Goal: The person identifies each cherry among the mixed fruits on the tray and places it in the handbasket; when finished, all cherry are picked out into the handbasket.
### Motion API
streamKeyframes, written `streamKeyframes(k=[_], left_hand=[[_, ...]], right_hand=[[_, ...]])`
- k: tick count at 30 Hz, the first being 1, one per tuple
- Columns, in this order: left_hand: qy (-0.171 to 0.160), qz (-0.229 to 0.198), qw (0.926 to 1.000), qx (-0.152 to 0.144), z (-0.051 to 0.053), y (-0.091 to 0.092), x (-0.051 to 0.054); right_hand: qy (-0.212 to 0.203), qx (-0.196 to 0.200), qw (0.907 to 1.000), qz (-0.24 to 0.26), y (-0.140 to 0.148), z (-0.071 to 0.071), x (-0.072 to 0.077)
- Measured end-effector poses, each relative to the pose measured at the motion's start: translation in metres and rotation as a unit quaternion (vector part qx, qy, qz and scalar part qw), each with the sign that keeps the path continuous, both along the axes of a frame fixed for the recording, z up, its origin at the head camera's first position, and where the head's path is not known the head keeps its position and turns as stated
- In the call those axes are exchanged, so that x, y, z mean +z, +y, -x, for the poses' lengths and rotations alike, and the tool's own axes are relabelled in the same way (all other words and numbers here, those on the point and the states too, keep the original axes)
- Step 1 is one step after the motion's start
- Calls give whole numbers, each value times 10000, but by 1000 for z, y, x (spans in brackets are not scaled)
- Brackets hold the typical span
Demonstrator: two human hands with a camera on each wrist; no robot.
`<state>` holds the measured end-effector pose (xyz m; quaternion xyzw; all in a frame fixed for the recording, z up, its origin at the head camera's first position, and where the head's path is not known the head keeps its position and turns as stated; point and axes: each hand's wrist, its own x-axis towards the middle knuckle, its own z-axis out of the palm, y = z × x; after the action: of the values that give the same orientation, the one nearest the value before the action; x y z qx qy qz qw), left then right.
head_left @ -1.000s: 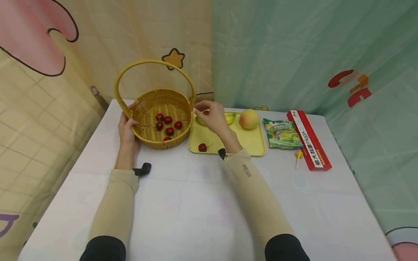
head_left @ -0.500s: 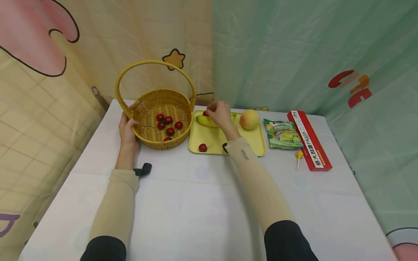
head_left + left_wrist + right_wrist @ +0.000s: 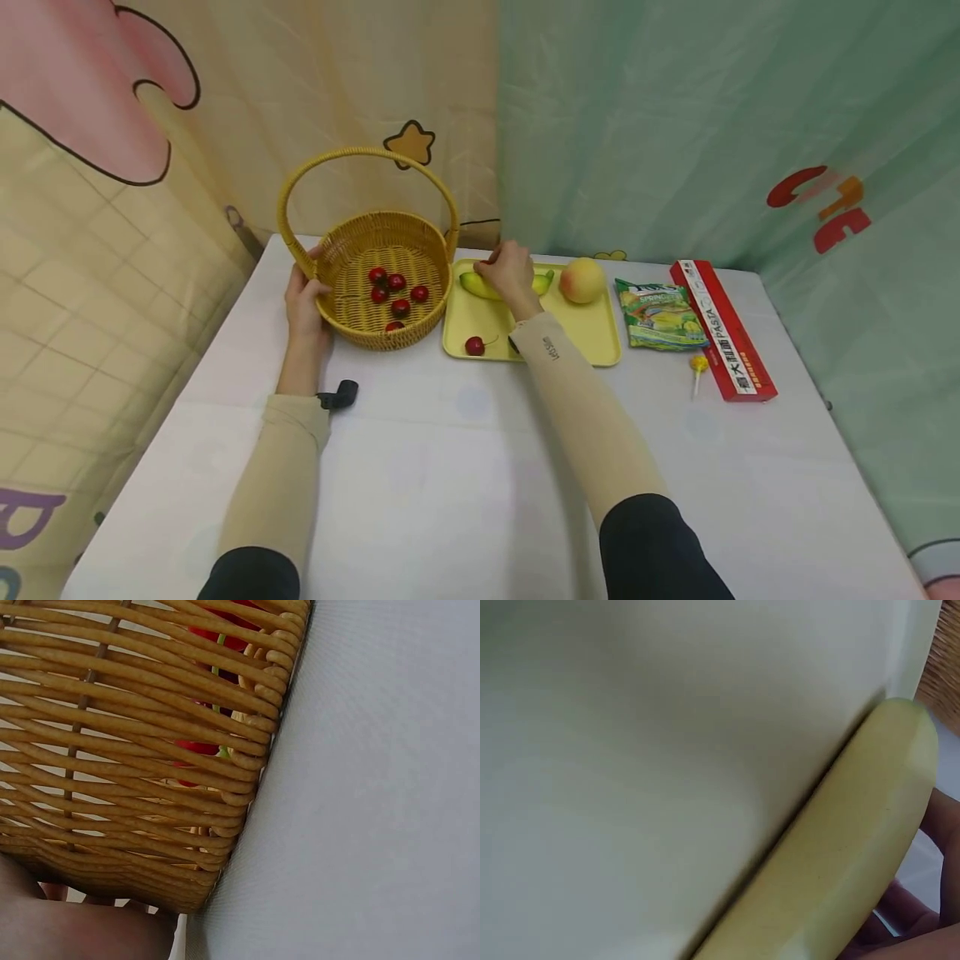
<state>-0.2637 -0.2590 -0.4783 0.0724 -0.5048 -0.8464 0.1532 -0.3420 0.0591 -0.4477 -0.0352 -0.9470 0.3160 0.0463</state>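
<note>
A yellow wicker basket with a tall hoop handle stands at the back left, several red cherries inside. Its left side is gripped by my left hand, thumb over the rim; in the left wrist view, cherries show through the weave. On the yellow tray lies a banana, seen large in the right wrist view. My right hand reaches over it, fingers curled behind the banana. A sliver of a red cherry shows at its fingertips, mostly hidden. Another stemmed cherry lies at the tray's front left.
A peach sits at the tray's back right. Beyond the tray lie a green snack packet, a yellow lollipop and a long red pasta box. Curtains hang behind the white table.
My right hand has moved from beside the basket's right rim to the cherry behind the banana. My left hand keeps its grip on the basket. The head view has shifted slightly.
</note>
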Motion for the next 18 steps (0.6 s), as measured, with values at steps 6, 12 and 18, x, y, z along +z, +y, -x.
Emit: streamKeyframes(k=[6,12,18], left_hand=[[10,69,10000,0,-1,1,-1],[-112,146,9998,8,0,2,-2],[-99,112,9999,19,-1,1,0]], right_hand=[[80,5,9997,234,0,0,-1],[421,-9,9950,911,7,-4,7],[1113,359,9784,1707,10,-14,31]])
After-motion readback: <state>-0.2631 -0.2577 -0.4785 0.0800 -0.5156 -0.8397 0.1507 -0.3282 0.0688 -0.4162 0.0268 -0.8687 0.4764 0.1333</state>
